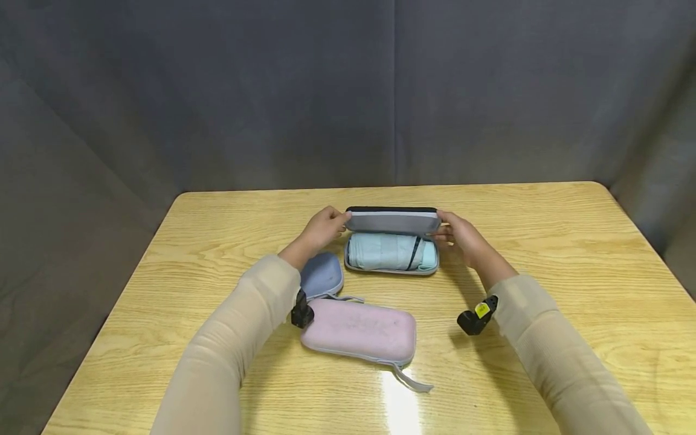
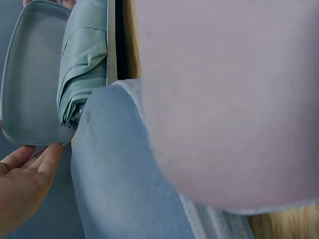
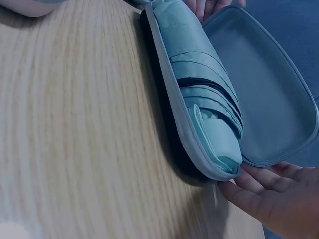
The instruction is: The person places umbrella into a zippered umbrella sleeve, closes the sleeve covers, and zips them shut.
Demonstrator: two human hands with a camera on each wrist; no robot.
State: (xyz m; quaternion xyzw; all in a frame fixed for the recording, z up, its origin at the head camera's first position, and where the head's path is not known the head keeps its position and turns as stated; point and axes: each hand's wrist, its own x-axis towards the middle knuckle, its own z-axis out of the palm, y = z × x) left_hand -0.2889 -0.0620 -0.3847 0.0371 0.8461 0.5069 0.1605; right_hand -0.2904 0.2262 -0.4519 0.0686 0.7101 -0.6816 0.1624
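Observation:
A dark zip case (image 1: 391, 272) lies opened with its grey-lined lid (image 1: 391, 223) raised at the back. Inside its base sits a folded light-teal umbrella (image 1: 383, 252), with a dark band across it near the right end. My left hand (image 1: 322, 229) holds the lid by its left end, the fingertips at the rim in the left wrist view. At the other end my right hand (image 1: 462, 237) holds the case, its fingers spread between the lid's corner and the base's corner, as the right wrist view (image 3: 286, 199) shows.
A blue hard case (image 1: 322, 275) lies under my left forearm, close to the left of the dark case. Nearer to me is a pink zip case (image 1: 361, 329) with a grey strap (image 1: 410, 380). Behind the wooden table (image 1: 571, 254) hangs a dark curtain (image 1: 272, 96).

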